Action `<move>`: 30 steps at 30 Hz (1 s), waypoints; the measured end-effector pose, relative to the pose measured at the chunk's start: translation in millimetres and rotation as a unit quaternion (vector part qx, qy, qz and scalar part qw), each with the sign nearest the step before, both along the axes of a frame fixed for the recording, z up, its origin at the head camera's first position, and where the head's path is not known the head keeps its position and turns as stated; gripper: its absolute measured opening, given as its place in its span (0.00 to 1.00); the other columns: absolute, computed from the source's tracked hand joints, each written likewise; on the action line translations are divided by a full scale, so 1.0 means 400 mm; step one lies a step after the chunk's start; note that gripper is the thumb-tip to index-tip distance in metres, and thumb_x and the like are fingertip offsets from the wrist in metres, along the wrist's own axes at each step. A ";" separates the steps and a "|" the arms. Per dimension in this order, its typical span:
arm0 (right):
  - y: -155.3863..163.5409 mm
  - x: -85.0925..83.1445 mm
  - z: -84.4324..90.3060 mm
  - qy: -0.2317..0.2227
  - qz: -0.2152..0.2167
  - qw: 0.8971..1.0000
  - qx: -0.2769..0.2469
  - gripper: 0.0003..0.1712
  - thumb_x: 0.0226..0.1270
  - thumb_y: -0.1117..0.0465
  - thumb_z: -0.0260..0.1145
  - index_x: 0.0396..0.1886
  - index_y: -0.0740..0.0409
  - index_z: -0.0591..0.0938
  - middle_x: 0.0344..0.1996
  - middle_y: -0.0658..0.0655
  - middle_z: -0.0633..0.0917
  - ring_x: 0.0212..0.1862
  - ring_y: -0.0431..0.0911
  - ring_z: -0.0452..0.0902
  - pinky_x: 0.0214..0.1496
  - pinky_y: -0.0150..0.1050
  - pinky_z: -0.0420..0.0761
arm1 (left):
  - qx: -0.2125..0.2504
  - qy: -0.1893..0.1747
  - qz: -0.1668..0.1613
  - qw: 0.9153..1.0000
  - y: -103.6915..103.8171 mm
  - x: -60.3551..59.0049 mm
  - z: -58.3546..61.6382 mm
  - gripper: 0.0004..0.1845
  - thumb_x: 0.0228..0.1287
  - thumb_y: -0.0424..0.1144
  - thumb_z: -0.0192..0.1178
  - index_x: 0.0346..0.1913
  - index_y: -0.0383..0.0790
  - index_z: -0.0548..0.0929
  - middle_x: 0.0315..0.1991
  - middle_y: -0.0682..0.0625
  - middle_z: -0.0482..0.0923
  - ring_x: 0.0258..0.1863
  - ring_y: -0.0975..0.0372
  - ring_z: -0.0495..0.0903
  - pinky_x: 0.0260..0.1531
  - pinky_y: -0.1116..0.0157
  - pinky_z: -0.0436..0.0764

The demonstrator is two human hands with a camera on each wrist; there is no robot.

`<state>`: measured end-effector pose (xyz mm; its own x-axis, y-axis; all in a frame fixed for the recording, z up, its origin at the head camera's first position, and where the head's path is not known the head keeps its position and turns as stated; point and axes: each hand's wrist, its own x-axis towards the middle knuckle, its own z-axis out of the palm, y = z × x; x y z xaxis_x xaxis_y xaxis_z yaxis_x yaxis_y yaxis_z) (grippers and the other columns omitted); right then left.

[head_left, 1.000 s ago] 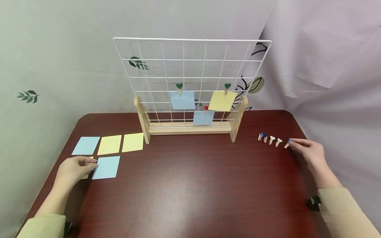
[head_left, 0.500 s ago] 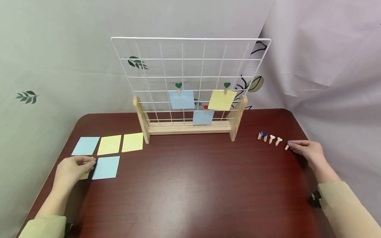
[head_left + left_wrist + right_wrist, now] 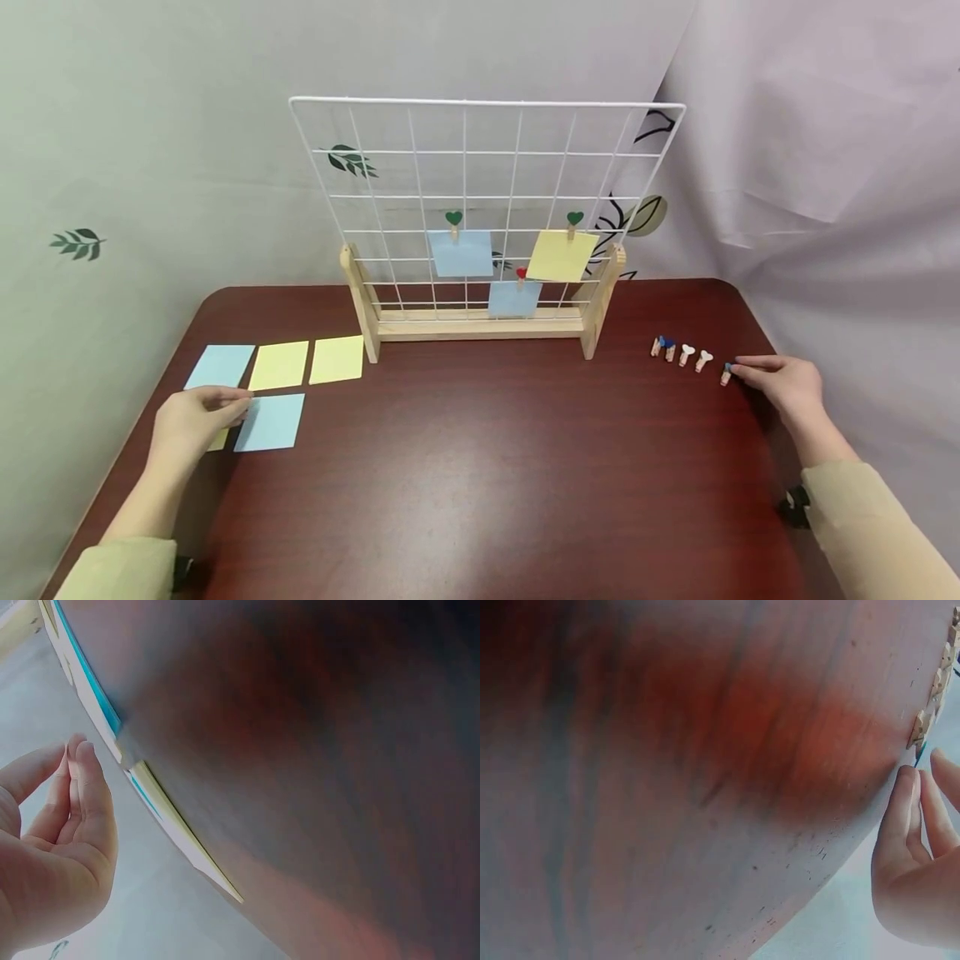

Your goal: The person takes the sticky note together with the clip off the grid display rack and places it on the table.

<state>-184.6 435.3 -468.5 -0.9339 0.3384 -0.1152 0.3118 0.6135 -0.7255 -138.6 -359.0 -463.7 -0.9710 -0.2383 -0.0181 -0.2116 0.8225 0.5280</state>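
Blue is the heart on the small wooden peg (image 3: 726, 375), which is met by the fingertips of the right hand (image 3: 786, 383) at the right side of the table (image 3: 480, 467). Whether the peg is pinched or only touched cannot be told. Nothing can be seen in the left hand (image 3: 189, 421); its fingertips are held close together over the front yellow note (image 3: 217, 440), which is partly hidden by it.

It seems that a peg and a note are being picked out, to be hung up. For the next move, a firm pinch on the peg and a note lifted by its edge seem to be called for.

Beside the left hand, a front blue note (image 3: 268, 422) is laid flat. Behind, a back blue note (image 3: 220, 367), a middle yellow note (image 3: 279, 367) and a right yellow note (image 3: 337, 360) are lined up. Near the right hand, two white heart pegs (image 3: 702, 361) and two blue heart pegs (image 3: 670, 350) are set in a row.

On the white wire rack (image 3: 487, 102), two hung blue notes (image 3: 461, 257) and one hung yellow note (image 3: 562, 257) are clipped, so those spots are taken. Care may be needed by the rack's left foot (image 3: 360, 304), just beside the right yellow note.
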 end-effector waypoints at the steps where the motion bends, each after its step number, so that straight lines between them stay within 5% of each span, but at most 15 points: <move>1: -0.001 -0.001 0.001 0.002 0.001 1.000 0.005 0.05 0.70 0.52 0.75 0.38 0.38 0.96 0.21 0.16 0.79 0.36 0.14 0.67 0.37 0.14 0.72 | -0.001 0.004 -0.002 1.000 0.004 -0.002 0.000 0.16 0.70 0.40 0.69 0.46 0.26 0.90 0.32 0.40 0.92 0.29 0.75 0.72 0.24 0.71 0.71; 13: -0.019 -0.014 0.024 0.011 0.011 1.000 0.020 0.20 0.74 0.46 0.71 0.52 0.56 0.93 0.27 0.15 0.74 0.40 0.18 0.64 0.38 0.19 0.73 | 0.031 0.033 -0.023 0.999 0.069 -0.010 0.005 0.16 0.70 0.40 0.70 0.48 0.28 0.90 0.35 0.38 0.92 0.24 0.84 0.74 0.23 0.72 0.73; 27: -0.095 -0.037 0.081 0.045 0.041 0.998 0.013 0.19 0.73 0.48 0.73 0.55 0.55 0.92 0.24 0.16 0.79 0.40 0.17 0.68 0.39 0.17 0.72 | 0.121 0.042 -0.037 0.991 0.137 -0.030 0.035 0.15 0.71 0.37 0.69 0.53 0.28 0.89 0.37 0.40 0.93 0.26 0.85 0.80 0.29 0.77 0.77; 30: -0.117 -0.043 0.095 0.059 0.047 0.997 -0.005 0.13 0.73 0.50 0.73 0.51 0.48 0.93 0.25 0.16 0.81 0.37 0.16 0.73 0.36 0.18 0.76 | 0.138 0.052 -0.031 0.989 0.156 -0.039 0.040 0.15 0.71 0.36 0.70 0.53 0.28 0.89 0.38 0.39 0.93 0.27 0.85 0.80 0.29 0.77 0.78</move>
<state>-202.0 388.4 -430.4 -0.9686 0.2485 -0.0061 0.1658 0.6278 -0.7605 -154.2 -296.7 -447.8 -0.9835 -0.1789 0.0257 -0.0993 0.6539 0.7500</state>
